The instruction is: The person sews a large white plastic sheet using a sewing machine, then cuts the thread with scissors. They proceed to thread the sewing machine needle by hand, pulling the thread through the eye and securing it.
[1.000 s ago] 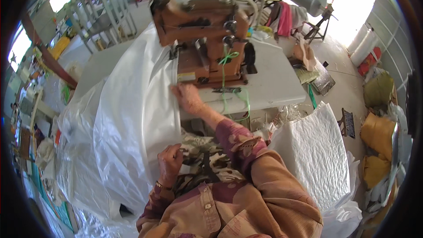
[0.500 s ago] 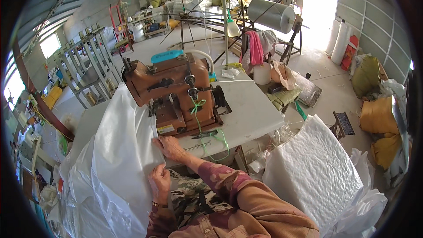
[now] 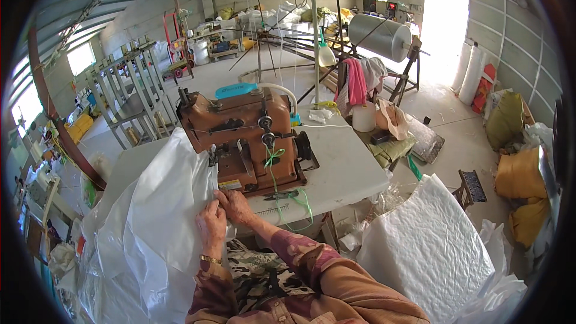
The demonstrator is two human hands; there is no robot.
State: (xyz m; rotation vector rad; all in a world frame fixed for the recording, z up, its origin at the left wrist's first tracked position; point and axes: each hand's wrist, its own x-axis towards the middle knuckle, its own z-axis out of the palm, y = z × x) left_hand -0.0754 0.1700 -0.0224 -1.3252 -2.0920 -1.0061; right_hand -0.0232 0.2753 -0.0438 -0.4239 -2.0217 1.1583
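Note:
A brown sewing machine [image 3: 243, 138] stands on a pale table. White plastic sheeting [image 3: 153, 216] runs from beside its needle area down the left side of the table toward me. My left hand [image 3: 212, 222] is closed on the edge of this sheeting, just short of the machine. Right beside it, my right hand [image 3: 235, 205] pinches the same edge near the machine's base, its fingertips almost touching the left hand. Green thread [image 3: 271, 165] hangs from the machine's front, and small dark thread snips [image 3: 281, 195] lie on the table to the right of my right hand.
The table [image 3: 348, 168] reaches right of the machine. A stack of white sheets [image 3: 426, 234] lies at my right. Beyond are a metal rack [image 3: 129, 90], a large film roll [image 3: 381, 37] on a stand and a pink cloth [image 3: 356, 82]. Yellow sacks [image 3: 521, 171] sit far right.
My left hand has moved up along the sheeting's edge to meet my right hand. The whole view has shifted slightly, with the machine now lower and further right.

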